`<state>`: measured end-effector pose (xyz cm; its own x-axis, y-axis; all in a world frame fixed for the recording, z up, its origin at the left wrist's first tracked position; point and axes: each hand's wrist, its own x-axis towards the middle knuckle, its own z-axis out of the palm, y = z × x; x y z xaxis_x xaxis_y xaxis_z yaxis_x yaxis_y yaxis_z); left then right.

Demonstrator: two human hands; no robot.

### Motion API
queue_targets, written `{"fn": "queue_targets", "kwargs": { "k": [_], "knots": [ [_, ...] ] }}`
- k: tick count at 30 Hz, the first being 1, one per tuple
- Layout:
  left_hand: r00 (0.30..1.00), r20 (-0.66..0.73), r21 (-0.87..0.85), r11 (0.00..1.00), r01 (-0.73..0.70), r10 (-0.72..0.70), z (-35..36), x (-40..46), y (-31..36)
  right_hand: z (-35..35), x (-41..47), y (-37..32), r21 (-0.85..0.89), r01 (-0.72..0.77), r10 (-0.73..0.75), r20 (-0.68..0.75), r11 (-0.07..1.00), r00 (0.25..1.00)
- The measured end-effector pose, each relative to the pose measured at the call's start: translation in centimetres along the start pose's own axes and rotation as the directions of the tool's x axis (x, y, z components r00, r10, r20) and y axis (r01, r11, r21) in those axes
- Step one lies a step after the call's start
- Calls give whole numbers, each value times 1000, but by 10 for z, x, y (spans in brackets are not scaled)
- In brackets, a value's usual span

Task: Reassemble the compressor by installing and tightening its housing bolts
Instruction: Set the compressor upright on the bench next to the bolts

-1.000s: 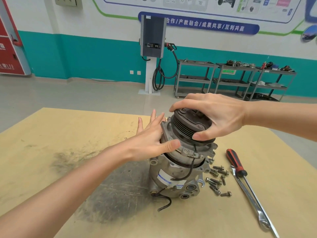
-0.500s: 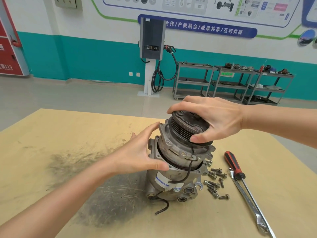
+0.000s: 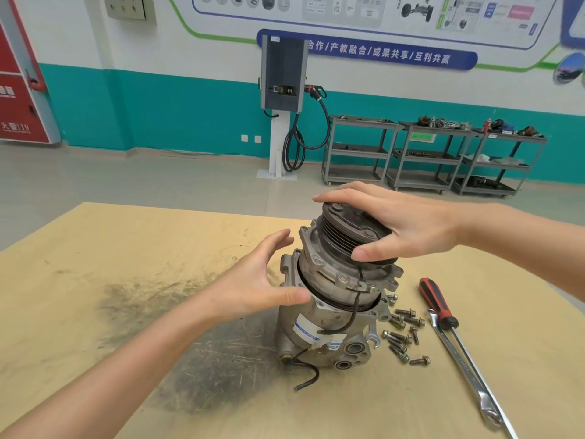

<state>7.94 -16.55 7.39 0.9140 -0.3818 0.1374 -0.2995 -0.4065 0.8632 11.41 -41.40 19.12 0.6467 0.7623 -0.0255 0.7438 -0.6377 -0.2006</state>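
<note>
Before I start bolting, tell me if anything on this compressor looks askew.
The front housing sits tilted on the compressor body, its black seal ring exposed along the left side, so the halves aren't seated. The right hand grips the pulley. The bolts lie loose on the table.

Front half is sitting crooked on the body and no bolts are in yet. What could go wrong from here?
1. The front half sits tilted; forcing it may pinch the black seal ring.
2. The black wire crosses the joint and could get trapped.
3. The bolts lie loose beside the body; a shove could scatter them.
</note>
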Motion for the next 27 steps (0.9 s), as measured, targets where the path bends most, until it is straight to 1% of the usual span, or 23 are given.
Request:
{"fn": "queue_targets", "kwargs": {
  "k": [1,4,6,11,15,18,22,27],
  "knots": [
    [1000,10,17,1000,7,-7,1,-1,-1,0,-1,-1,-28,14,-14,-9,1000,1000],
    [1000,18,5,1000,17,-17,4,-1,-3,-5,1,-5,-264,28,-35,-21,964,999],
    [1000,13,-23,1000,10,-9,5,3,-3,-9,4,-7,-367,49,-59,-15,929,998],
    [1000,21,-68,997,21,-19,6,10,-9,-7,8,-10,-400,82,-98,-19,913,995],
    [1000,10,-74,997,22,-21,7,13,-12,-5,11,-11,-378,29,-56,-61,925,997],
    [1000,1,-84,996,7,-7,7,15,-11,-6,11,-10,-355,-6,-17,-63,935,998],
    [1000,18,-65,998,9,-8,7,13,-11,-4,10,-12,-347,4,-30,-68,938,997],
    [999,36,-106,994,5,-1,7,10,-13,1,9,-15,-350,-40,-11,-142,936,990]
  ]
}}
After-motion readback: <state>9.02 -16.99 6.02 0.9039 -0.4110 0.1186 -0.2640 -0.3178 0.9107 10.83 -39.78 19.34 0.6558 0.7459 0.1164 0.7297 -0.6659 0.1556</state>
